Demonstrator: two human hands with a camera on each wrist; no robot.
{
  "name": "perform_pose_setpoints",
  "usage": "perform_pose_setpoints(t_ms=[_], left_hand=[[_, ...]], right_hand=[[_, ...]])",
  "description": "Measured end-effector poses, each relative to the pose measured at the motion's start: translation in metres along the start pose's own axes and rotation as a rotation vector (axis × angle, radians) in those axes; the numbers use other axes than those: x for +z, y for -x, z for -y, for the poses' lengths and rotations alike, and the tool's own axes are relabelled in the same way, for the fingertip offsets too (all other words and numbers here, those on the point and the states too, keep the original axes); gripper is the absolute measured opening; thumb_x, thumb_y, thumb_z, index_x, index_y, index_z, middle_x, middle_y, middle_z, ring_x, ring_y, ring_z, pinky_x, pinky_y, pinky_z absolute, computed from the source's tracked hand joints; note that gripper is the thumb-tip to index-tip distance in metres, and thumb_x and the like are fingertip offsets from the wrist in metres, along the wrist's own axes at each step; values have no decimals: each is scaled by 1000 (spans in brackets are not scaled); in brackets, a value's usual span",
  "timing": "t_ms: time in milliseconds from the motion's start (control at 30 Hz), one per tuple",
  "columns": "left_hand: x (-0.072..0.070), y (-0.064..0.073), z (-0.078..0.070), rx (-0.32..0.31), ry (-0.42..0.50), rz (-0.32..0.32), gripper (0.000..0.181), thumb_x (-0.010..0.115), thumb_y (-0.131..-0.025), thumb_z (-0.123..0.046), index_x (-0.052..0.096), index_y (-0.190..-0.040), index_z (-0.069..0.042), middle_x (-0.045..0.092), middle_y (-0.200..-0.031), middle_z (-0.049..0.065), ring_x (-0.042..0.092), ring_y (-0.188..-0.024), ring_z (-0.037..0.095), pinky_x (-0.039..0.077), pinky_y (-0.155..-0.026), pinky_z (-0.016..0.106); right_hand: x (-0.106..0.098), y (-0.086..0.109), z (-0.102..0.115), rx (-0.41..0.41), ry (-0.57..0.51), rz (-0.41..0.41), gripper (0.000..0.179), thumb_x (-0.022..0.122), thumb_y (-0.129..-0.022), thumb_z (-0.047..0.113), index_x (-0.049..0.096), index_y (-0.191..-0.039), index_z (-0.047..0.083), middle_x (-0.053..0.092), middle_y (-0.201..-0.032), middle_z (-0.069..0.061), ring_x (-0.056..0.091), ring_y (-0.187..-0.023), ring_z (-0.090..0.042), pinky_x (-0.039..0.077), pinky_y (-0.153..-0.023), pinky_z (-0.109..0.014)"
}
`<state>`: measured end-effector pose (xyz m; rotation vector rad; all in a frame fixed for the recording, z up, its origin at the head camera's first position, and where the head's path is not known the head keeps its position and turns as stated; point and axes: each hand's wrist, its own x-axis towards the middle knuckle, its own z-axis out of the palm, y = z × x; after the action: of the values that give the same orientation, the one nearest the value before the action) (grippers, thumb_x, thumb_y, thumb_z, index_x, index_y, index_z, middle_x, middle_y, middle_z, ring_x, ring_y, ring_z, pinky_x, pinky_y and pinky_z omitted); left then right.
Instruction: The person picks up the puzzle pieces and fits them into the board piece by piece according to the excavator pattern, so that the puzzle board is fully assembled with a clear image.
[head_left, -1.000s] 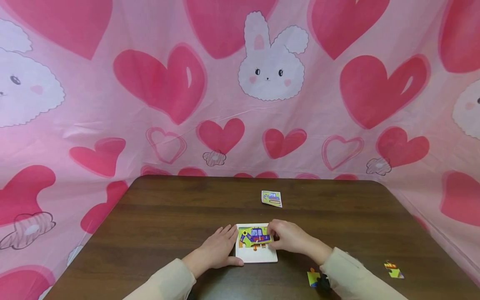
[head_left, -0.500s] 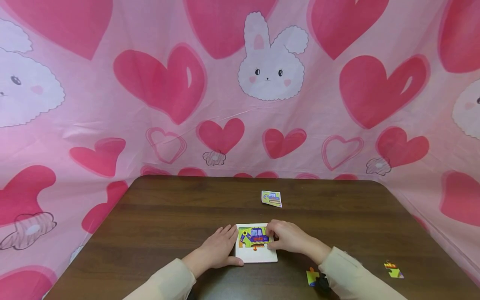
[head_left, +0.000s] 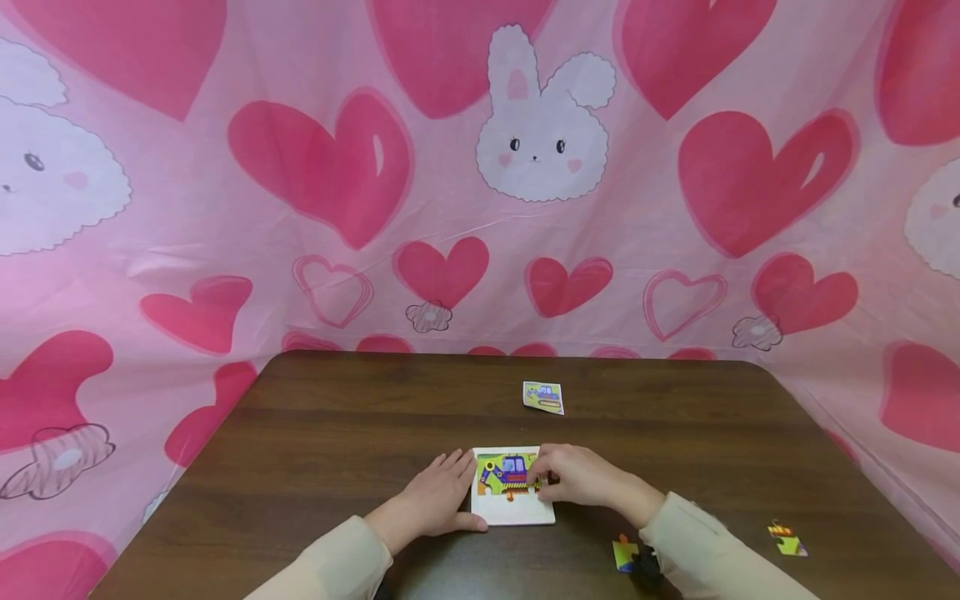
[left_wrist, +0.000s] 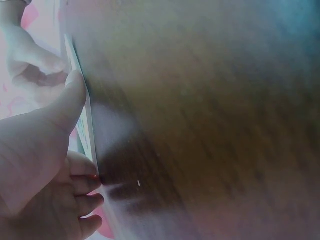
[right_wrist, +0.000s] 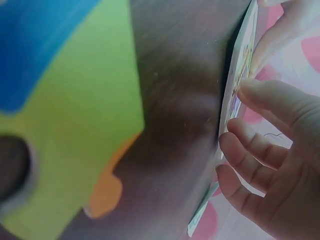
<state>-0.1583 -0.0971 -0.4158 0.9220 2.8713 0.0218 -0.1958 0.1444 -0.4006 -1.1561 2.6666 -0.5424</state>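
Note:
A white puzzle tray (head_left: 513,512) lies on the table, its upper part filled with joined jigsaw pieces (head_left: 510,473) that picture a purple excavator. My left hand (head_left: 437,496) rests flat along the tray's left edge, fingers straight, thumb at the lower left corner. Over the tray's right side, my right hand (head_left: 581,477) has thumb and index finger bent down on a puzzle piece, mostly hidden under the fingertips. In the right wrist view, that hand's thumb (right_wrist: 260,92) touches the puzzle, while the other fingers curl loosely beside the tray.
A small picture card (head_left: 543,397) of the same excavator lies beyond the tray, one edge lifted. Loose jigsaw pieces lie at the right: a green-blue one (head_left: 624,556) beside the right sleeve and others (head_left: 789,542) farther right. A pink heart-patterned cloth (head_left: 480,208) hangs behind the table.
The gap between the right-side pieces has closed up. My right fingertips have shifted slightly left over the puzzle, uncovering the tray's upper right corner. My left hand has stayed still.

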Motion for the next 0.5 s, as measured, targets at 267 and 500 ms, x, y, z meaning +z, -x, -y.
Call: perform_pose_setpoints(t_ms=[267,500], left_hand=[[-1,0,-1,-6,6,7,87,54,-80,-63,40,-137,1,35,-142,17,33,-130,29,27,-104,41],[-2,1,-1,-12,9,11,87,55,-79,-63,40,-137,1,35,-142,17,32,-130,29,27,-104,41]], right_hand=[[-2,1,0,-12,-14,-6,14,74,-78,18,72,-91,16,53,-82,10,47,-69,-8,39,-58,-22],[-9,14,-3,-18,-49,-61,19,74,-77,15,69,-95,12,53,-80,8,48,-69,-8,40,-58,-22]])
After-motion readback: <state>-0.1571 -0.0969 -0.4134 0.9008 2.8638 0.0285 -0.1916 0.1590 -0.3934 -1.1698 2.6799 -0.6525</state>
